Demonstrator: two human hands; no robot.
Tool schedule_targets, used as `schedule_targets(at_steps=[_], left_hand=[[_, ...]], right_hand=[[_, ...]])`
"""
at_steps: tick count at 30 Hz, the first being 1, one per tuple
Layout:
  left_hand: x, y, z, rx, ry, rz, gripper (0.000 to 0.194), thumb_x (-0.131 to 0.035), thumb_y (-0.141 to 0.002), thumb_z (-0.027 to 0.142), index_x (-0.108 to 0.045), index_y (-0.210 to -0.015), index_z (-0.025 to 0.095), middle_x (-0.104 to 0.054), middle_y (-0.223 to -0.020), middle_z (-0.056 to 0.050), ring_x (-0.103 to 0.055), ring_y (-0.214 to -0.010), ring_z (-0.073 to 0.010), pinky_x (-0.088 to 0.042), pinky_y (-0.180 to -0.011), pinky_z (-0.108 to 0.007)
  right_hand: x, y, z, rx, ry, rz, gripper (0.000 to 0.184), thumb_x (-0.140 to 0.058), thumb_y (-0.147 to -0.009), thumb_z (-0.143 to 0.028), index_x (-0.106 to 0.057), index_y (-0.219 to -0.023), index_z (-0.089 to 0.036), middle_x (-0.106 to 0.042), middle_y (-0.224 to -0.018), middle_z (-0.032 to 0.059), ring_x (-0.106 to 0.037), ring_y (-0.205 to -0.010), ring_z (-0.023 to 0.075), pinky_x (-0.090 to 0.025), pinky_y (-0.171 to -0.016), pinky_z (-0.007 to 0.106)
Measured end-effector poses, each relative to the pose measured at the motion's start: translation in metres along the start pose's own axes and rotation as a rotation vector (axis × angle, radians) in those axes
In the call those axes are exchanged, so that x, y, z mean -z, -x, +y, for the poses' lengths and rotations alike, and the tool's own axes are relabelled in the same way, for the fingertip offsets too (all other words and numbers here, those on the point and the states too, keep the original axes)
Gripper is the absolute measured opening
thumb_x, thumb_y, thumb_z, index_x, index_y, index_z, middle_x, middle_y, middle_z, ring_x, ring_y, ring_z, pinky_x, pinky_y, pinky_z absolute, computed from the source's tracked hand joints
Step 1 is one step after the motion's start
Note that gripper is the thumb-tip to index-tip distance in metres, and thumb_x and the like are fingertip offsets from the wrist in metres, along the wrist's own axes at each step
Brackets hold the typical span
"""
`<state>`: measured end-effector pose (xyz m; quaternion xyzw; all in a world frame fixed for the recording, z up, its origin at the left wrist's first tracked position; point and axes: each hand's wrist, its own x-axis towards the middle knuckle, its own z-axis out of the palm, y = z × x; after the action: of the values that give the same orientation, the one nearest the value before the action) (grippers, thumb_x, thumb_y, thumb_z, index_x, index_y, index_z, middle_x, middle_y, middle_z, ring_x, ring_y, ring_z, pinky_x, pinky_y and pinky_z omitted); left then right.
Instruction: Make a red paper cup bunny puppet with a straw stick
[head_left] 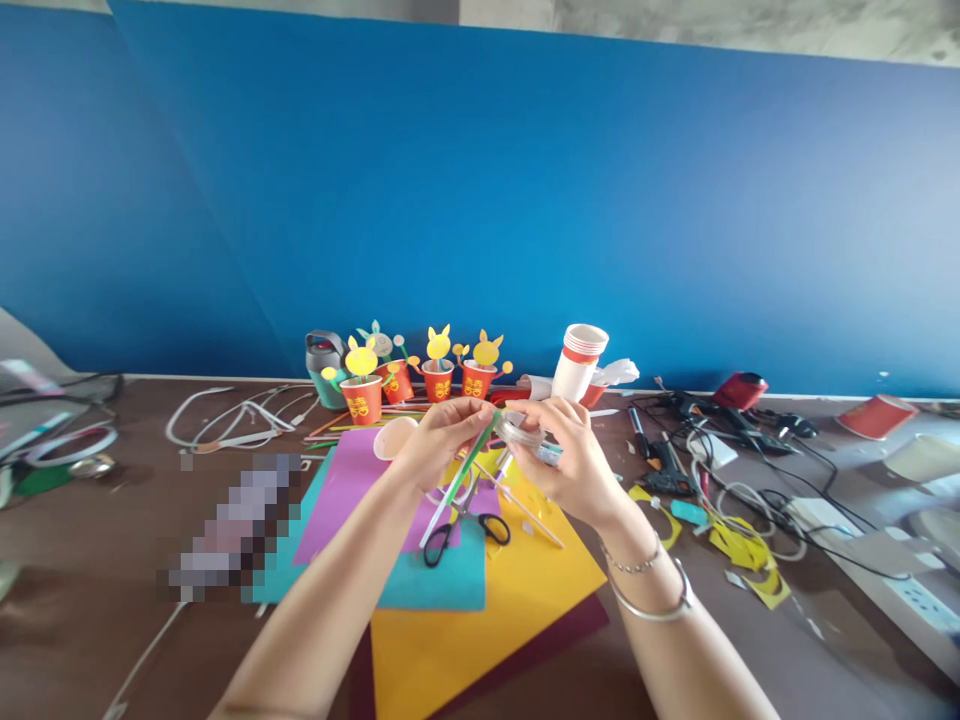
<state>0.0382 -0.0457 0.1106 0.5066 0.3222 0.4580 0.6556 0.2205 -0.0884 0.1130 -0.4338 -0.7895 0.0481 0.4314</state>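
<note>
My left hand (448,428) pinches the upper end of a thin green-and-white straw (463,470), which slants down to the left over the papers. In my right hand (574,452) is a roll of clear tape (520,432), held by its sides close against the straw's top. The two hands nearly meet; whether tape sticks to the straw is hard to make out. Below them lie black-handled scissors (436,546) on teal (442,590), purple (337,500) and yellow-orange paper (480,640). A round pale paper piece (394,439) shows beside my left hand.
Several red paper cups (362,402) with yellow paper animal figures stand along the blue partition (450,200). Nearby are a grey bottle (324,368) and stacked cups (579,362). Glue guns (667,468), cables and yellow scraps (742,545) lie right; a white cable (240,425) left.
</note>
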Motion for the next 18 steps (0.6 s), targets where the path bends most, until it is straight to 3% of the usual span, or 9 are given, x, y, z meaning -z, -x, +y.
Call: schedule_targets(at_steps=[4, 8, 12, 18], left_hand=[[-0.001, 0.001, 0.0, 0.017, 0.056, -0.003, 0.041, -0.087, -0.06, 0.047, -0.065, -0.071, 0.014, -0.055, -0.056, 0.002, -0.044, -0.048, -0.0058, -0.031, -0.045, -0.019], [-0.003, 0.001, 0.0, 0.045, 0.144, -0.043, 0.037, -0.089, -0.059, 0.042, -0.067, -0.072, 0.014, -0.061, -0.062, -0.001, -0.052, -0.053, -0.0083, -0.042, -0.051, -0.021], [-0.008, 0.001, -0.002, 0.068, 0.195, -0.072, 0.035, -0.089, -0.059, 0.039, -0.069, -0.072, 0.014, -0.062, -0.063, -0.001, -0.053, -0.054, -0.0085, -0.044, -0.053, -0.022], [-0.017, 0.002, -0.007, -0.035, 0.171, 0.001, 0.039, -0.09, -0.058, 0.035, -0.065, -0.08, 0.017, -0.063, -0.071, 0.001, -0.056, -0.061, -0.0079, -0.044, -0.058, -0.02]], right_hand=[[0.001, -0.001, 0.001, -0.032, 0.084, 0.019, 0.032, -0.062, -0.085, -0.024, -0.063, -0.117, -0.024, -0.068, -0.085, 0.0025, -0.06, -0.092, 0.0232, -0.04, -0.095, 0.045], [-0.002, -0.002, 0.004, -0.048, 0.036, 0.02, 0.022, -0.06, -0.085, -0.024, -0.067, -0.106, -0.026, -0.071, -0.089, 0.0033, -0.062, -0.091, 0.0228, -0.042, -0.092, 0.044], [-0.01, -0.002, 0.002, -0.073, 0.035, 0.076, 0.021, -0.058, -0.082, -0.021, -0.068, -0.101, -0.025, -0.073, -0.094, 0.004, -0.062, -0.094, 0.0243, -0.041, -0.092, 0.045], [-0.018, 0.0, -0.001, -0.122, 0.072, 0.171, 0.015, -0.059, -0.082, -0.021, -0.067, -0.095, -0.025, -0.074, -0.094, 0.0032, -0.063, -0.093, 0.0247, -0.038, -0.091, 0.044]])
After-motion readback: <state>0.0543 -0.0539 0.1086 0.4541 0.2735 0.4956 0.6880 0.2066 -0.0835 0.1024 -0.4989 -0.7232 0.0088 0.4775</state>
